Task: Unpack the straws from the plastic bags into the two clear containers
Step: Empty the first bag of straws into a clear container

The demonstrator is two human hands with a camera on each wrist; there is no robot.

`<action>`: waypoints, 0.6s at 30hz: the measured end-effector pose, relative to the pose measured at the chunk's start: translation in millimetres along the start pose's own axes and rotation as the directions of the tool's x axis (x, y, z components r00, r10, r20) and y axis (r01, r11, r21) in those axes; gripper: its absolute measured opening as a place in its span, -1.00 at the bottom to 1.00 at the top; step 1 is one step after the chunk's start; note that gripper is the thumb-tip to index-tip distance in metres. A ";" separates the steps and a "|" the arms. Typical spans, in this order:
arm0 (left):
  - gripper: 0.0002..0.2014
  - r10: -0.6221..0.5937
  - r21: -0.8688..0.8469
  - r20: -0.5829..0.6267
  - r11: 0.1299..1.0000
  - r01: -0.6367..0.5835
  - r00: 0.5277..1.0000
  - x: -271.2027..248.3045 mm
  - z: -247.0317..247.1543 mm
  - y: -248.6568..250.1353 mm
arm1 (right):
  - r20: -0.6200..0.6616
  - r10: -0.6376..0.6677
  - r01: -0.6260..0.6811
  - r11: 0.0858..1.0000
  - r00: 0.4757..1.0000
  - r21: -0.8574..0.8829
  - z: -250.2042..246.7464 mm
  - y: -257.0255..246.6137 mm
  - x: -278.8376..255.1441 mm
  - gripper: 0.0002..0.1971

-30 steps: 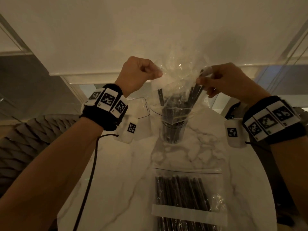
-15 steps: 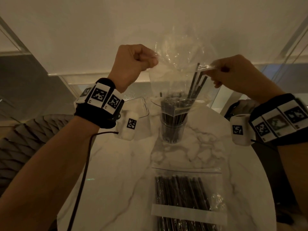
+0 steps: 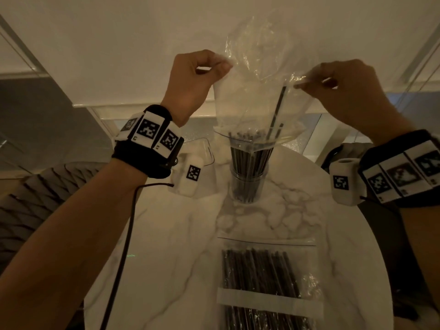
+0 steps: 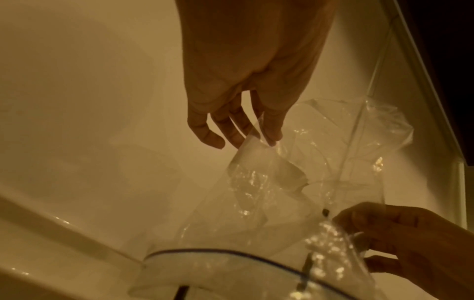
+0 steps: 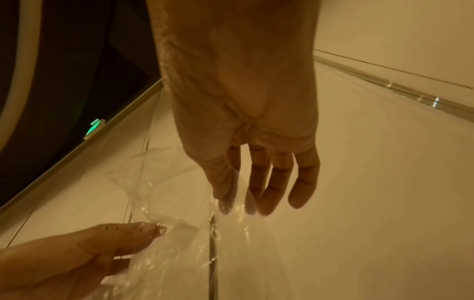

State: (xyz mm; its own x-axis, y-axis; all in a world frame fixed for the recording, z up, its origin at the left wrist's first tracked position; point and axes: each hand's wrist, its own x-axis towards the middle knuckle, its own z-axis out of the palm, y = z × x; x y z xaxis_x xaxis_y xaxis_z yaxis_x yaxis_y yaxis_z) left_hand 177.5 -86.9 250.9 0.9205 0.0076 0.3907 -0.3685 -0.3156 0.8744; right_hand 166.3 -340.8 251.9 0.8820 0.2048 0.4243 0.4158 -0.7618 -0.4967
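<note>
bag (image 3: 259,91) higher; (one straw (image 3: 277,108) left)

From my remote station all three views read dim and warm, with a yellow-brown cast strongest in the wrist cameras. Specular glints dot the clear plastic bag (image 3: 259,91); the marble table (image 3: 181,246) shows soft glare near its centre. The wall (image 3: 119,44) above is the brightest area, so light possibly comes from overhead. Straight lines bow at the head view's edges. Both wrist views are soft and grainy, their corners falling to black.
</note>
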 end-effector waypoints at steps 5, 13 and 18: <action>-0.87 -0.022 0.186 0.122 0.983 -0.001 0.992 4.7 0.9 3.2 | 0.175 0.025 -0.008 0.995 0.984 -0.096 -3.4 5.8 -0.6 -0.84; -0.76 -0.049 0.222 0.186 0.975 0.007 0.981 -0.1 9.1 3.6 | 0.084 0.001 -0.004 0.999 0.996 0.032 23.7 10.4 -3.8 -0.86; -0.92 0.022 0.185 0.068 0.982 -0.034 0.997 3.7 4.5 2.6 | 0.125 0.002 0.009 0.996 0.992 -0.090 24.5 6.2 -0.5 -0.85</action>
State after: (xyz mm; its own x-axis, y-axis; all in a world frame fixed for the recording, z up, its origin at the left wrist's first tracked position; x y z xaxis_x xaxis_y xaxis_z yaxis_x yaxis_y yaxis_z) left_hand 180.6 -91.9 253.2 0.9188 -0.0636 0.3896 -0.3695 -0.4861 0.7920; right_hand 173.9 -330.5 230.0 0.9038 0.2783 0.3252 0.4022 -0.8121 -0.4227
